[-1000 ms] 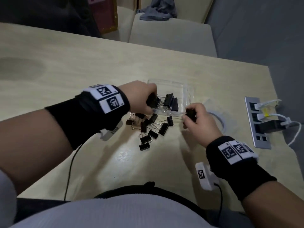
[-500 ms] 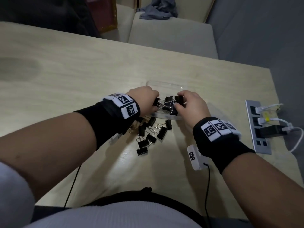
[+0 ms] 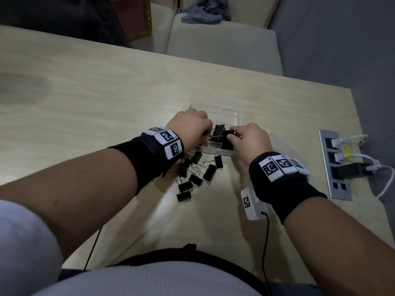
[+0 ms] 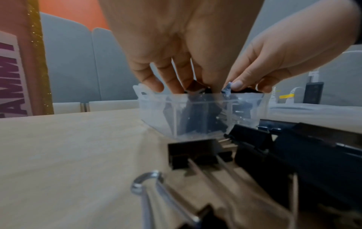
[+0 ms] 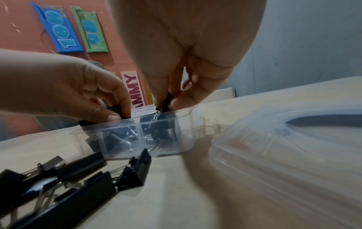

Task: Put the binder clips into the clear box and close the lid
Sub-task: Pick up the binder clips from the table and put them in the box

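One clear box (image 3: 239, 116), one lid (image 5: 290, 148)

— What holds the clips? 
— A clear box (image 3: 215, 107), open and upright on the table, with several black binder clips (image 3: 219, 133) piled inside, their wire handles showing through its wall (image 5: 125, 139).

— And the rest? 
— A loose heap of black clips (image 3: 197, 174) lies just near of the box; the clear lid (image 5: 284, 148) rests on the table at its right.

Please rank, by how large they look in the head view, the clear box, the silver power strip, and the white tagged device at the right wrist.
1. Silver power strip
2. Clear box, partly hidden by both hands, so unsure
3. White tagged device
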The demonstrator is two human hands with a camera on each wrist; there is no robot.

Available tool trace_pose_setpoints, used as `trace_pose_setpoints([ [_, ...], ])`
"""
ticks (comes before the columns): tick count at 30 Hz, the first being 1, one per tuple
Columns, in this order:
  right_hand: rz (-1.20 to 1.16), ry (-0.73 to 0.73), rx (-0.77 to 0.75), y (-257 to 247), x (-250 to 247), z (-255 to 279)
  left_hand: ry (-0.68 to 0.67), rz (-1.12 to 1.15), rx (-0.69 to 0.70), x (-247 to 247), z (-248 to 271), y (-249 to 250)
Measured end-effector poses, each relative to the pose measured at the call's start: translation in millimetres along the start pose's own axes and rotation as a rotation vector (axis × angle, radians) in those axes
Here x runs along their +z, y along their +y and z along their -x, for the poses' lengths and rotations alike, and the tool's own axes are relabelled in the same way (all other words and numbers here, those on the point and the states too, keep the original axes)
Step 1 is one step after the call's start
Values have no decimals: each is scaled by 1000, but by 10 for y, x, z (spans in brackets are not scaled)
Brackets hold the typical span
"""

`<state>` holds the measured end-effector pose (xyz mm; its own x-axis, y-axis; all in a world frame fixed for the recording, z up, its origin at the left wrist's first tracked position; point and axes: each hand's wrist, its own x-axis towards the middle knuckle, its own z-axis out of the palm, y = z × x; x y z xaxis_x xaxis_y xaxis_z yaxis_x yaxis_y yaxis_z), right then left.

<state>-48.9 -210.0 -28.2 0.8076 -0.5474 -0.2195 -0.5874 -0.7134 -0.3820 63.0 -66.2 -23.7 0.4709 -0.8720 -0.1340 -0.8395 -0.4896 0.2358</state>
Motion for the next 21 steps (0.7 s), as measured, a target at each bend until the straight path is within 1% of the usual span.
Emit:
trace_pose_setpoints([
  [5, -85, 30, 42, 4, 31, 8, 20, 105, -26, 52, 31, -46],
  [8, -62, 26, 33, -5, 48, 43, 32, 177, -50, 16, 53, -66],
  [11, -50, 38, 18, 3, 50, 89, 122, 292, -91, -46, 52, -76],
  [13, -58, 65, 32, 12, 40, 108, 153, 332, -120, -68, 43, -60],
  [16, -81, 104, 50, 38, 14, 123, 110, 325, -109, -55, 6, -7],
  [19, -77, 86, 61, 71, 7, 139, 11, 248, -52, -33, -49, 29],
  [21, -71, 73, 64, 85, 15, 147, -2, 219, -24, -44, -86, 36],
])
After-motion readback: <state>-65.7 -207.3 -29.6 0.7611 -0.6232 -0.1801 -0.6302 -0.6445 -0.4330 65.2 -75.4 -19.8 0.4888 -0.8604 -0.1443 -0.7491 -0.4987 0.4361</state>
